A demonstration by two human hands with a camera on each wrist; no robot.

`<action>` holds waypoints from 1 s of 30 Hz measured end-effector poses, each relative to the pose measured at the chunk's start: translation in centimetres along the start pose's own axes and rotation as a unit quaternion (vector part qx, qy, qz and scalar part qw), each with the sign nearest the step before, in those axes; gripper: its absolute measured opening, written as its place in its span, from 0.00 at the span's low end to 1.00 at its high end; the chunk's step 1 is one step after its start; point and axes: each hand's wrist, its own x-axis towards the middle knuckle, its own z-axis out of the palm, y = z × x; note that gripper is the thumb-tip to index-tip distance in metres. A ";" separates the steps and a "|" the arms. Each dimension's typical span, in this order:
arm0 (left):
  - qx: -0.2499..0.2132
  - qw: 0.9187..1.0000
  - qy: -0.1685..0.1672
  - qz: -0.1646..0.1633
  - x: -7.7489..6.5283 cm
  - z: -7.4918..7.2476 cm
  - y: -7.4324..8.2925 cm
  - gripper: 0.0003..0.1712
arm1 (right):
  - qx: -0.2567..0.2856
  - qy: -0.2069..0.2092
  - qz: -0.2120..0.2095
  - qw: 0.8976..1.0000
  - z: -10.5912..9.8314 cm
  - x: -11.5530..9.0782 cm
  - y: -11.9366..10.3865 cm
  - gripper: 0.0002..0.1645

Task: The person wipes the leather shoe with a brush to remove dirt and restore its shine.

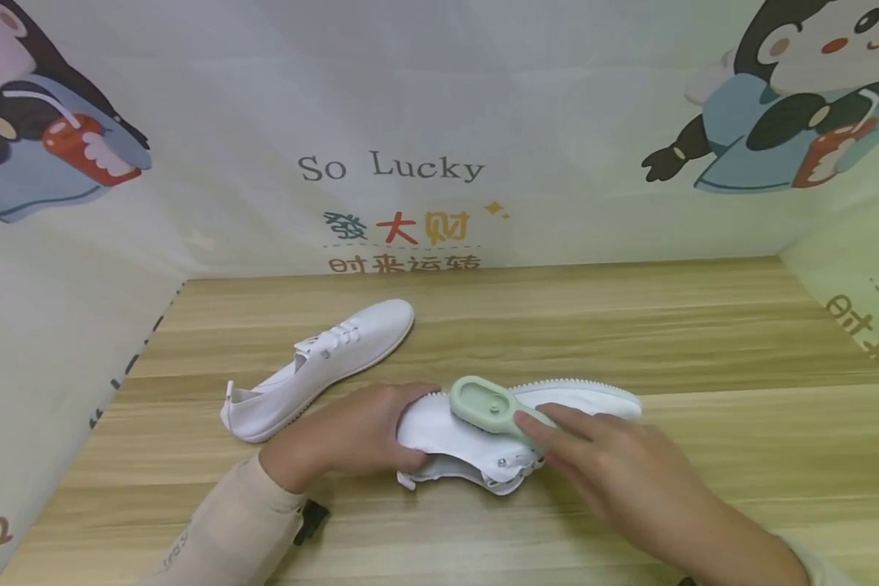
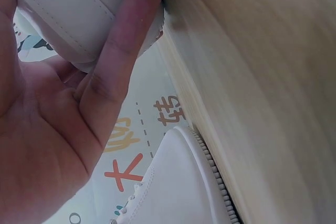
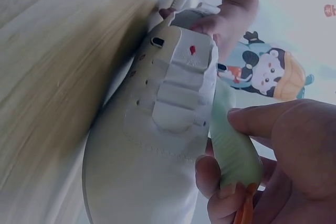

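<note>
A white lace-up shoe (image 1: 593, 400) lies on its side on the wooden table, its sole edge turned to the back and its opening toward me. My left hand (image 1: 359, 431) grips it by the heel, thumb at the opening. In my right hand (image 1: 623, 464) is a pale green brush (image 1: 483, 404), pinched by its handle, with an orange loop (image 3: 245, 211) at the handle's end. The brush's oval head lies flat against the shoe's side, so its underside is hidden. The right wrist view shows the shoe's tongue (image 3: 181, 95) and eyelets close by the handle.
A second white shoe (image 1: 330, 366) stands upright behind my left hand, toe pointing to the back right. Printed cloth walls (image 1: 557, 122) with cartoon figures and lettering enclose the wooden table (image 1: 703, 325) at the back and both sides.
</note>
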 end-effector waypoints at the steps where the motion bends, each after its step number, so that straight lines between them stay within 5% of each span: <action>1: 0.000 1.000 0.000 0.000 0.0 0.0 0.0 0.43 | -0.002 0.001 0.001 1.000 -0.1 -0.1 0.1 0.37; 30: 0.009 1.000 0.004 -0.001 0.2 0.0 0.0 0.41 | 0.012 -0.019 0.032 0.999 -2.6 -1.1 2.6 0.36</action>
